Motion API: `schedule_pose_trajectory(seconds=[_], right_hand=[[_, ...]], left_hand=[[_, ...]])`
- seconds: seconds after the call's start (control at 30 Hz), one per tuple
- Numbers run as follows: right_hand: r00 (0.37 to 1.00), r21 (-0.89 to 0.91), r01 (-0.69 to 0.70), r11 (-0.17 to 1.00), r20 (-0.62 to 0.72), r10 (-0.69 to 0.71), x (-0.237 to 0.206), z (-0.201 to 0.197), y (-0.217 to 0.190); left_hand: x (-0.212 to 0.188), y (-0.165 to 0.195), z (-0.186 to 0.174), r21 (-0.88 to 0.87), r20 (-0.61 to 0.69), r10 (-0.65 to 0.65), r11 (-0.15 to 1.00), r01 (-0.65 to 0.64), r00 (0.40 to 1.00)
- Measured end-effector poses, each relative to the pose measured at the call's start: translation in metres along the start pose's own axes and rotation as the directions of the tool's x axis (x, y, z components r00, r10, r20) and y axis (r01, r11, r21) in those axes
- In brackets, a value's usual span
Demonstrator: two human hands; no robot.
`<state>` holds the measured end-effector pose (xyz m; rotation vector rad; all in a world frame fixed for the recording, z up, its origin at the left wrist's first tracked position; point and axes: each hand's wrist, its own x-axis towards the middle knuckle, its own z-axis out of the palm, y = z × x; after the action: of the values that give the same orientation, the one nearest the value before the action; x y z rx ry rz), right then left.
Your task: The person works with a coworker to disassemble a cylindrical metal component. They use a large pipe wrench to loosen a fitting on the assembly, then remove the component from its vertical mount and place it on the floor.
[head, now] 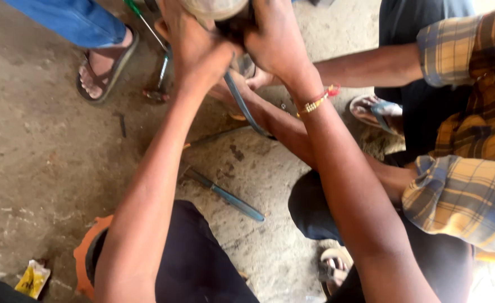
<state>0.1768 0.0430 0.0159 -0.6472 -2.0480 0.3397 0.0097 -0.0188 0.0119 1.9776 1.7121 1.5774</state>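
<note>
My left hand point(194, 42) and my right hand point(273, 36) are both clasped on a rounded metal part point(214, 7) at the top edge of the head view; most of it is cut off. My right wrist wears a gold and red bracelet point(317, 101). Under my hands a co-worker's hands point(256, 78) reach in from the right, near a thin dark curved strip point(242, 106). What their fingers hold is hidden by mine.
A blue-grey flat tool point(228, 195) lies on the concrete floor between my arms. A green-handled screwdriver point(143, 19) is at top. A sandalled foot point(104, 67) stands upper left. The co-worker in a plaid shirt point(466, 185) crouches right. An orange ring point(85, 252) and a yellow scrap point(31, 279) lie lower left.
</note>
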Motion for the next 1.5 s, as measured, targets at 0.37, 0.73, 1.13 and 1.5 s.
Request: schedule_pose_trajectory(seconds=[0.37, 0.73, 1.13, 1.5], right_hand=[[0.997, 0.169, -0.078, 0.983, 0.025, 0.074, 0.014, -0.005, -0.021], [1.000, 0.035, -0.012, 0.999, 0.001, 0.012, 0.017, -0.002, -0.022], [0.999, -0.002, -0.031, 1.000, -0.021, 0.031, 0.009, -0.014, -0.017], [0.997, 0.133, -0.063, 0.989, 0.046, 0.058, 0.014, -0.011, -0.033]], left_hand=[[0.002, -0.004, 0.003, 0.062, -0.050, 0.007, 0.998, -0.004, 0.999], [0.007, -0.012, -0.004, -0.044, 0.058, -0.040, 0.998, 0.043, 0.998], [0.009, -0.005, 0.006, 0.027, 0.009, 0.039, 0.999, -0.040, 0.999], [0.000, -0.002, 0.002, -0.027, -0.034, 0.016, 0.999, -0.017, 0.999]])
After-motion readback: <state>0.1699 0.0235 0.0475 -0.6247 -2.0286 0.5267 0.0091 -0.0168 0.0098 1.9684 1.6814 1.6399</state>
